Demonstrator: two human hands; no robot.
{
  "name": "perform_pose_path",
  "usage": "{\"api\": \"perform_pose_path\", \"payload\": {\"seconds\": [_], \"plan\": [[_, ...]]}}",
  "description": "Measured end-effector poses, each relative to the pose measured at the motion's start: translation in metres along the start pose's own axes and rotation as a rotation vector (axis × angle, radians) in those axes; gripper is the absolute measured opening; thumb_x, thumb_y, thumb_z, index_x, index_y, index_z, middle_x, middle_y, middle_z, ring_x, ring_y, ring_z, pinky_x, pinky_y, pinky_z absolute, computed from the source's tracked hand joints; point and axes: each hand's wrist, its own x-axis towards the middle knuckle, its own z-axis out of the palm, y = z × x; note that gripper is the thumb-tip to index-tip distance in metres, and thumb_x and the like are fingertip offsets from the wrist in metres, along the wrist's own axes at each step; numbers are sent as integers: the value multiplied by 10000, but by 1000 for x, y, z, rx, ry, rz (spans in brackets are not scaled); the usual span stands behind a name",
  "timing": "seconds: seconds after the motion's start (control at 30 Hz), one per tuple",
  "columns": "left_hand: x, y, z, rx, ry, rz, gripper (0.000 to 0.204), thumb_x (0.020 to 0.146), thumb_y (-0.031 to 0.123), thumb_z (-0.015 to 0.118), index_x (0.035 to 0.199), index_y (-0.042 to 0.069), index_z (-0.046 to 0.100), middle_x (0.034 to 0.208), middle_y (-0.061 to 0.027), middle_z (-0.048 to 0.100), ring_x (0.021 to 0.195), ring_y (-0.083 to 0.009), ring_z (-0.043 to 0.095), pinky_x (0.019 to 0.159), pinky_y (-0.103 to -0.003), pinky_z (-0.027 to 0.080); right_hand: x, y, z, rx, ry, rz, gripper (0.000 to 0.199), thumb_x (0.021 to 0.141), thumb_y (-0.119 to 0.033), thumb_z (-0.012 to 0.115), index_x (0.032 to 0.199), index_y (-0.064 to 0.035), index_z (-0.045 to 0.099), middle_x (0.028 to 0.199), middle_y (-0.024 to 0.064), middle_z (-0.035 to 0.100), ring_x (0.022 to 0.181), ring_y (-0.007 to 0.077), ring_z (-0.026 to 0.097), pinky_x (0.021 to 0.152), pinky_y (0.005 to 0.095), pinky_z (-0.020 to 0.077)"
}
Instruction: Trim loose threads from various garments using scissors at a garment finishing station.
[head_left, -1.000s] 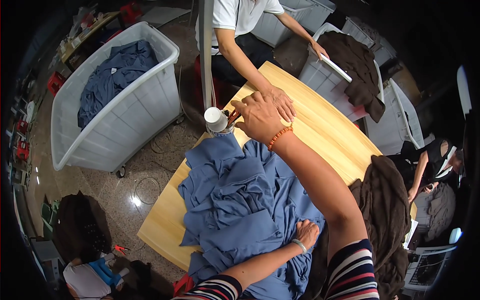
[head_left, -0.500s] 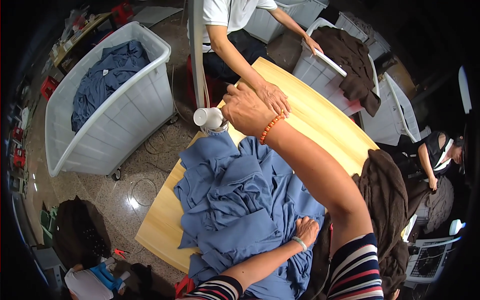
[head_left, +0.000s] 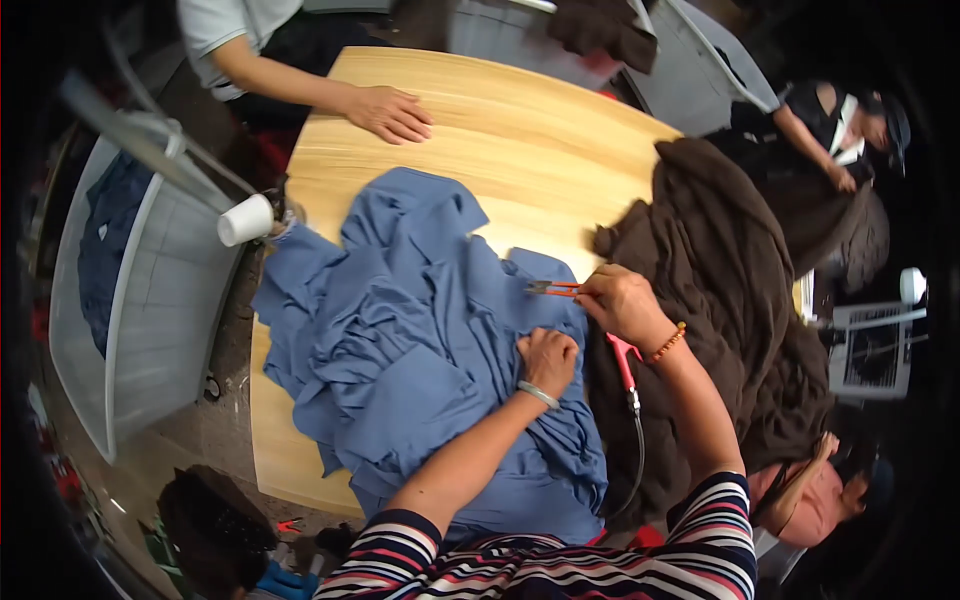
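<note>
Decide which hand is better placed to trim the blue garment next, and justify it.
Probably the right hand: it already holds the red tool over the blue garment, while the left hand presses the cloth flat.

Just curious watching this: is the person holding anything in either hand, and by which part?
The right hand grips a red-handled cutting tool by its handle, blades pointing left over the blue garment. The left hand holds nothing; it presses down on that garment.
</note>
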Motion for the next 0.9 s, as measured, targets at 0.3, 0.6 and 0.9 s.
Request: {"api": "perform_pose_path", "payload": {"seconds": [0.3, 0.6, 0.9], "plan": [[1, 4, -17, 47, -124, -12, 66, 764, 172, 720, 776, 131, 669, 856, -11, 673, 898, -231, 574, 825, -382, 340, 0, 23, 70, -86, -92, 82, 263, 825, -127, 585, 1077, -53, 563, 829, 190, 659, 854, 354, 666, 697, 426, 539], [15, 4, -34, -4, -194, -70, 61, 798, 62, 721, 839, 20, 707, 836, -90, 699, 834, -214, 619, 786, -321, 481, -57, 37, 52, 159, 206, 398, 222, 866, -227, 603, 874, -12, 657, 867, 218, 659, 814, 394, 664, 718, 468, 538], [15, -11, -34, -211, -253, -274, 89, 875, 66, 704, 915, -12, 689, 877, -12, 668, 799, -72, 583, 761, -217, 468, -179, -24, 76, 307, 288, 534, 327, 869, -216, 677, 1123, -18, 620, 900, 168, 604, 856, 346, 631, 697, 450, 525]]}}
